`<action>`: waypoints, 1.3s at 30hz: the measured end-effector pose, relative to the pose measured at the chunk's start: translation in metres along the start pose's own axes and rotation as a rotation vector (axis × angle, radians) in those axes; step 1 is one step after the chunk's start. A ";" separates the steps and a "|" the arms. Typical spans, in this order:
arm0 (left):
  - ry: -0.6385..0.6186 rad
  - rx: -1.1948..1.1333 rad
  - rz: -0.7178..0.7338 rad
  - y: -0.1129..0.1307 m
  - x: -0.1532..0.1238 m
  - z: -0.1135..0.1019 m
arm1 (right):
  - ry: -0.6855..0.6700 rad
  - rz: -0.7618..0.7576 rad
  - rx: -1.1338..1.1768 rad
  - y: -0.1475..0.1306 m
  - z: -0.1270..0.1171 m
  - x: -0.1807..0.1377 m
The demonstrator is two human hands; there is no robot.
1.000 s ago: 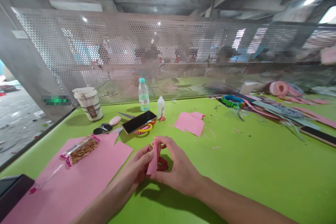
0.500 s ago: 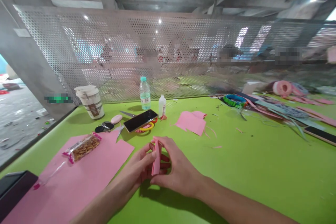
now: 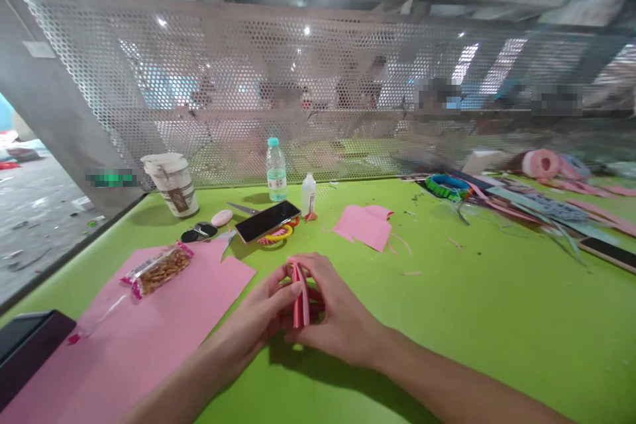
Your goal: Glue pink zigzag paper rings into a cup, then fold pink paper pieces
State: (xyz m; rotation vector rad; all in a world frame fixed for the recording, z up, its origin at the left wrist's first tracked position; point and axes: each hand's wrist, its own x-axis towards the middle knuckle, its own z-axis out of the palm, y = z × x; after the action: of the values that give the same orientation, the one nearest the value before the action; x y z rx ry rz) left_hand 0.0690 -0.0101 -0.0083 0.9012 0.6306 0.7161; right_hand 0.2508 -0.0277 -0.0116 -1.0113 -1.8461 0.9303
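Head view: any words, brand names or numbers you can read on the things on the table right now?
No text reads clearly. The label on the plastic water bottle, the brown tag on the paper cup, the small white bottle and the snack packet are too small or blurred to read.

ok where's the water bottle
In the head view, the water bottle stands on the table at its far edge, left of centre, beside a small white bottle and behind a black phone.

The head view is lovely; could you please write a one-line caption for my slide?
Left hand and right hand hold a folded pink paper strip over a green table.
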 end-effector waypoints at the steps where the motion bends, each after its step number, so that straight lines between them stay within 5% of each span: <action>1: -0.004 0.001 -0.002 0.000 0.000 0.000 | -0.002 0.014 0.010 -0.002 0.000 0.000; 8: -0.031 0.031 -0.012 0.004 -0.004 0.002 | 0.002 0.087 0.107 -0.009 -0.002 -0.001; 12: 0.056 -0.011 -0.032 0.005 -0.006 0.000 | -0.002 0.158 0.221 -0.006 -0.002 -0.002; 21: 0.190 -0.058 0.000 0.007 -0.003 -0.002 | 0.107 0.149 0.088 -0.003 -0.006 -0.003; 30: 0.183 -0.026 0.049 0.004 0.000 -0.005 | 0.188 0.181 0.153 -0.005 -0.006 0.001; 34: 0.228 0.288 0.133 0.009 0.004 -0.011 | 0.240 0.237 0.096 0.000 -0.009 0.003; 39: 0.455 1.171 0.427 0.014 0.012 -0.032 | 0.334 0.284 0.166 0.006 -0.015 0.005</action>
State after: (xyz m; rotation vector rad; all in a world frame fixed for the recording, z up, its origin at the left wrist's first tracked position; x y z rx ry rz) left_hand 0.0489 0.0199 -0.0137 2.0186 1.3385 0.9396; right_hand 0.2640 -0.0180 -0.0091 -1.2604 -1.3507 0.9922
